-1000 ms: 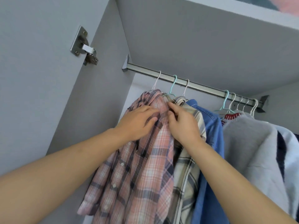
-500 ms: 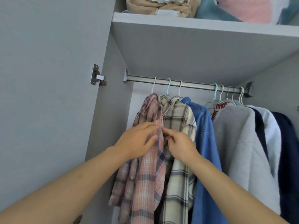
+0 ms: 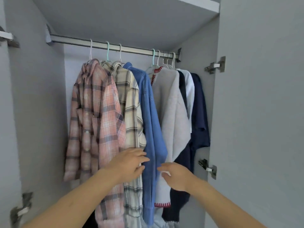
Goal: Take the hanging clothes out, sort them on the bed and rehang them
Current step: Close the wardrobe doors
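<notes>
Several garments hang on a metal rail (image 3: 79,41) inside the open wardrobe. From the left come a pink plaid shirt (image 3: 98,116), a cream plaid shirt (image 3: 131,112), a blue denim shirt (image 3: 150,122), a grey sweater with red stitching (image 3: 174,112), then a white shirt (image 3: 190,89) and a navy top (image 3: 199,116). My left hand (image 3: 130,163) hovers with relaxed fingers in front of the cream plaid shirt, next to the denim one. My right hand (image 3: 176,175) is low in front of the grey sweater, fingers loosely bent, holding nothing.
The wardrobe's left door (image 3: 6,112) and right door (image 3: 263,112) stand open with metal hinges (image 3: 214,65) on their inner edges. A grey shelf (image 3: 131,18) runs just above the rail. The left side wall (image 3: 41,112) is close to the pink shirt.
Both hands have let go of the pink plaid shirt's front and dropped lower and to the right. The view has pulled back, showing the whole rail and both doors.
</notes>
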